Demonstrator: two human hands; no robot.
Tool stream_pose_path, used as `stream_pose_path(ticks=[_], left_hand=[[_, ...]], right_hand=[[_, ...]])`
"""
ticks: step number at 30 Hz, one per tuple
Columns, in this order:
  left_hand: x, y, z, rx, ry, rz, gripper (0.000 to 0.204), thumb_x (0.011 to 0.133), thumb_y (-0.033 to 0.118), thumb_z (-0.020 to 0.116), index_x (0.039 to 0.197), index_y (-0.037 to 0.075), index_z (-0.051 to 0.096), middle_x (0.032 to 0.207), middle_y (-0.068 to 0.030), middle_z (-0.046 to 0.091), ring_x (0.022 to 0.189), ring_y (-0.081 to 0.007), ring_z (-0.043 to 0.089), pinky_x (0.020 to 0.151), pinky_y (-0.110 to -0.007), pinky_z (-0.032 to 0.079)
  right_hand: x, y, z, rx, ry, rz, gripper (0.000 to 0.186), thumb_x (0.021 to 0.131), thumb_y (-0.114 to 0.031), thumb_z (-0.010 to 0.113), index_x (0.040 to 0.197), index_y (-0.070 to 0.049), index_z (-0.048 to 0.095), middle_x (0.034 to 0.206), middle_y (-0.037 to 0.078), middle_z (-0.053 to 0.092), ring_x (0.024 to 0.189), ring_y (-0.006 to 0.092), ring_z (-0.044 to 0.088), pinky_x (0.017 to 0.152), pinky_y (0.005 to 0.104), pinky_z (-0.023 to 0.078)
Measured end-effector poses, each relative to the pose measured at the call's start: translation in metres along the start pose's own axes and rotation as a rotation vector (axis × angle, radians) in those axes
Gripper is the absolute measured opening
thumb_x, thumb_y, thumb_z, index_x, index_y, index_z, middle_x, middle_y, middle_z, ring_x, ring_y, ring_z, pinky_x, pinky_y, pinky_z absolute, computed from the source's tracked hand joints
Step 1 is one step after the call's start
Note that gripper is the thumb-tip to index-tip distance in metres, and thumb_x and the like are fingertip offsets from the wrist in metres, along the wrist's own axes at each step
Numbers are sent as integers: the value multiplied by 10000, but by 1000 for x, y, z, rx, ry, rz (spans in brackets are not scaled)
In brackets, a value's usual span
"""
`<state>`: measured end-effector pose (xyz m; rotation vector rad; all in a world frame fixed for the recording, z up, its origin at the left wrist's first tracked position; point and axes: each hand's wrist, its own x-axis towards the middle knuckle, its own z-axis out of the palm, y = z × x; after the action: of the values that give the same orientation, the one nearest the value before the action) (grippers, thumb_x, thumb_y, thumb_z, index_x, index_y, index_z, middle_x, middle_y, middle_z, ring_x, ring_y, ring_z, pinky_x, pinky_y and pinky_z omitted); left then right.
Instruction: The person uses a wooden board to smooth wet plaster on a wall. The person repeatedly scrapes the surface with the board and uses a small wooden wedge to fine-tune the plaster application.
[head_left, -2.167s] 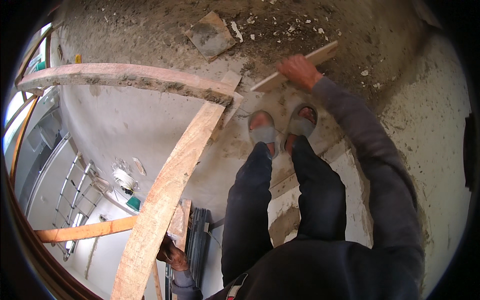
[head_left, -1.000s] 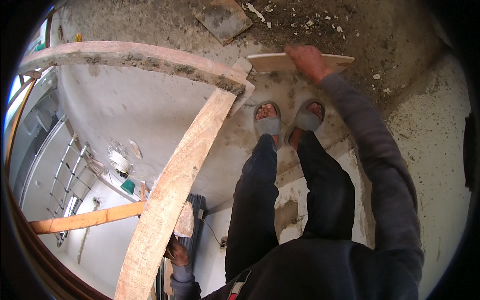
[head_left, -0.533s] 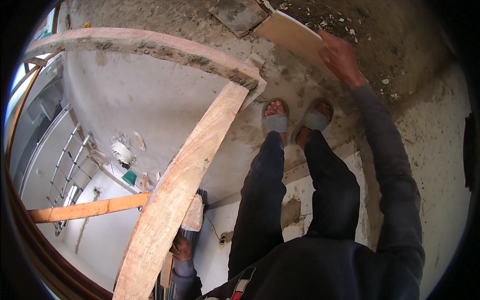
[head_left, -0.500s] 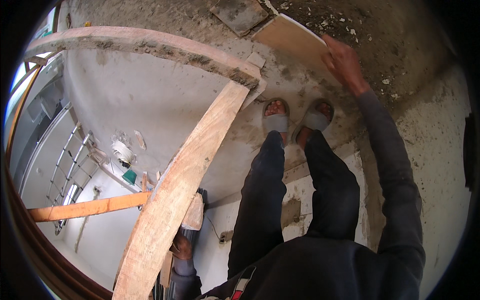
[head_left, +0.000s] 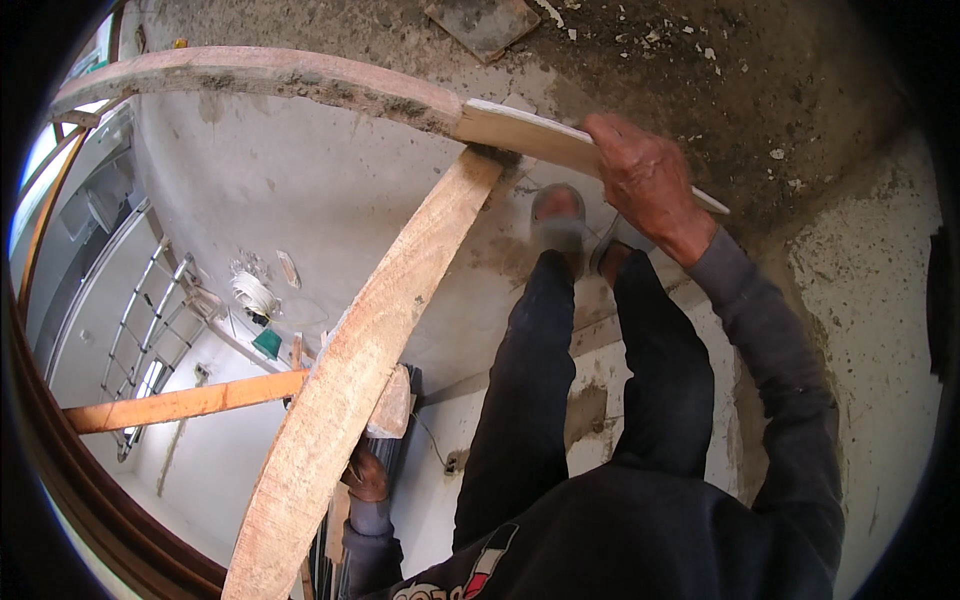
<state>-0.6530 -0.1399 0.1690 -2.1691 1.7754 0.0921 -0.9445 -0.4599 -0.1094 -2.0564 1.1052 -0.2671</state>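
My right hand (head_left: 645,180) is closed on the edge of a thin, flat beige board (head_left: 535,135) with a white edge. The board's left end lies against the end of a long, dirt-smeared wooden beam (head_left: 280,78). Close below that contact is the end of a pale wooden plank (head_left: 370,320), which slants down to the lower left. My left hand (head_left: 368,477) is low beside this plank, under a short wood block (head_left: 390,403); the plank hides its fingers.
An orange-brown wooden bar (head_left: 190,402) meets the plank from the left. A metal ladder (head_left: 145,335), a white cable coil (head_left: 254,293) and a green object (head_left: 267,344) are beyond it. A square slab (head_left: 485,25) lies on the rubble-strewn floor. My sandalled feet (head_left: 558,215) stand below the board.
My right hand has brought the board left and down, tilting it more edge-on, until its end meets the beam. My left hand has stayed nearly in place beside the plank.
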Motion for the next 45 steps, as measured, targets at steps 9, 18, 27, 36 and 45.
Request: stream_pose_path(ticks=[9,18,27,36,45], left_hand=[[-3,-9,0,402,-44,250,418,917,36,626,1328,29,552,1380,-119,536,1236,-298,520,1033,-388,409],[-13,-24,14,195,-26,161,427,903,6,629,1323,20,557,1346,-116,562,1220,-300,528,1016,-402,421],[-34,-50,17,341,-61,182,451,924,18,599,1366,70,531,1407,-104,504,1255,-308,498,1049,-391,384],[-21,-22,3,164,-97,16,443,911,-29,569,1350,13,532,1385,-160,523,1265,-367,482,1081,-494,316],[0,-10,3,307,30,188,334,927,-16,565,1259,-46,567,1275,-176,579,1098,-318,578,928,-388,452]], right_hand=[[-28,33,-53,-243,-58,-31,328,735,40,590,1029,-100,547,905,111,620,829,325,641,676,419,530],[-35,24,-8,-40,-52,-18,328,753,28,591,1053,-97,543,876,102,615,831,332,640,711,448,526],[-65,84,-9,-282,-251,106,333,736,-96,667,1050,-109,558,980,82,594,953,304,612,794,424,503],[-33,111,110,-420,-326,-274,168,844,-144,549,1005,-130,593,1022,50,566,1050,233,561,889,401,463],[56,152,82,-556,-118,-278,235,831,-110,560,1056,-148,613,1127,52,618,1077,259,564,970,401,429]])
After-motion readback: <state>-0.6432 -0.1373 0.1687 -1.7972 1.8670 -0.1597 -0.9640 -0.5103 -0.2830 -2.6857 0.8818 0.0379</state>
